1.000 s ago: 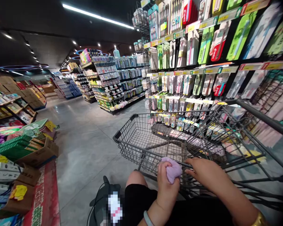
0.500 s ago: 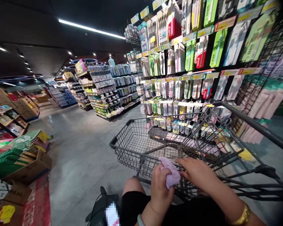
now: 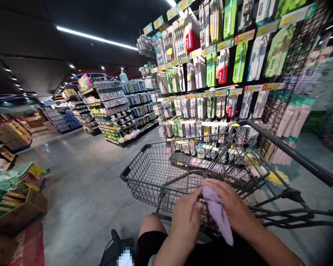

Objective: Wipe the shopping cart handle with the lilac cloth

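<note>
R hand [image 3: 229,203] is bent round the purple cloth [image 3: 217,210], fingers over its top, so it has hold. L hand [image 3: 187,214] is half curled, tips at the cloth's left edge; can't tell if it pinches or just touches. The cloth is btwn the 2 hands, by the near side of the cart [image 3: 124,173], w/ 1 long end hanging loose.

It could slip & drop on the floor [image 3: 80,177] if the R fingers go slack, b/c L may not have a firm grip. The loose end could also snag if it swings into the cart's wires.

The cart is a wire bin; thru its mesh you see floor & low shelf stuff. Past it, a rack [image 3: 252,88] holds toothbrush packs [image 3: 240,62]. Far L, a box [image 3: 34,207] has green & tan stuff in it, too blurry to name.
</note>
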Tool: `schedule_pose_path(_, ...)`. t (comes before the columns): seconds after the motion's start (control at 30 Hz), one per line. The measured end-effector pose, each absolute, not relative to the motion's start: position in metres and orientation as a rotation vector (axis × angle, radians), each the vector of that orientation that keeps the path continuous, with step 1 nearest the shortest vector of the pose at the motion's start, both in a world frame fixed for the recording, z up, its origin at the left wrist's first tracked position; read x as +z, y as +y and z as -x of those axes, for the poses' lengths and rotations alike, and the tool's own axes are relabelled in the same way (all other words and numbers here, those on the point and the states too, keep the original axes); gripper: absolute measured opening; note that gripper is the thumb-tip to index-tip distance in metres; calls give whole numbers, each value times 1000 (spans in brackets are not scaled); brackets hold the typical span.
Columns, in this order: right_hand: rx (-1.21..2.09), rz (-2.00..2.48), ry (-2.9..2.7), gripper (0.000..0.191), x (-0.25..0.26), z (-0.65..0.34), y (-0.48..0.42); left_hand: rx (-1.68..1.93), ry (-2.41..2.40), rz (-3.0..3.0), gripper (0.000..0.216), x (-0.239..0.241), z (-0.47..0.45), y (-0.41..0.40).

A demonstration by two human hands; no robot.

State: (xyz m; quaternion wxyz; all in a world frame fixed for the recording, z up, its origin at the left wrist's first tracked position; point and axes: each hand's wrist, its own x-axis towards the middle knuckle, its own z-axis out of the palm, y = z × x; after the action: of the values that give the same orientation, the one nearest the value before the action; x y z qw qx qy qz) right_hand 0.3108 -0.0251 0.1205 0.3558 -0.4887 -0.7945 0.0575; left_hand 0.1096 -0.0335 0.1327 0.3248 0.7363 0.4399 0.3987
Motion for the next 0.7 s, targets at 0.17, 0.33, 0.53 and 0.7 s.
schedule_pose_path(0.17,15,1557,-2063,60,131,-303,-30,1091,1441,-2315,42,149,-94,27)
schedule_pose_path(0.33,193,1627,-2252,58,148,-274,-18,920,1416,-2330,42,135,-102,73)
schedule_pose_path(0.53,301,1465,-2059,69,154,-291,5,757,1491,-1973,54,121,-98,91)
schedule_pose_path(0.7,248,1542,-2215,58,148,-293,-8,726,1546,-1977,58,119,-102,92)
